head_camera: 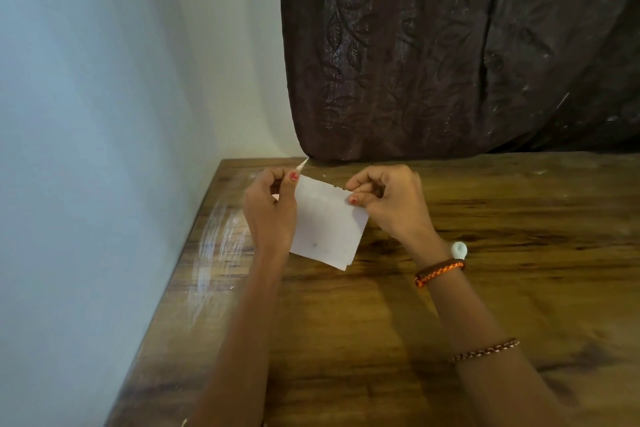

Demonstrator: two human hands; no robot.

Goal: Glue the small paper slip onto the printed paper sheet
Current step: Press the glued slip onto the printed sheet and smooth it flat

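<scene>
A white paper sheet is held up over the wooden table, its blank back toward me and a trace of dark print showing along its top edge. My left hand pinches its upper left corner. A thin white slip sticks up from between the left fingers. My right hand pinches the sheet's upper right edge between thumb and curled fingers. The sheet's printed side is hidden from me.
A small white cap-like object lies on the table just beyond my right wrist. A dark patterned curtain hangs behind the table's far edge. A pale wall runs along the table's left side.
</scene>
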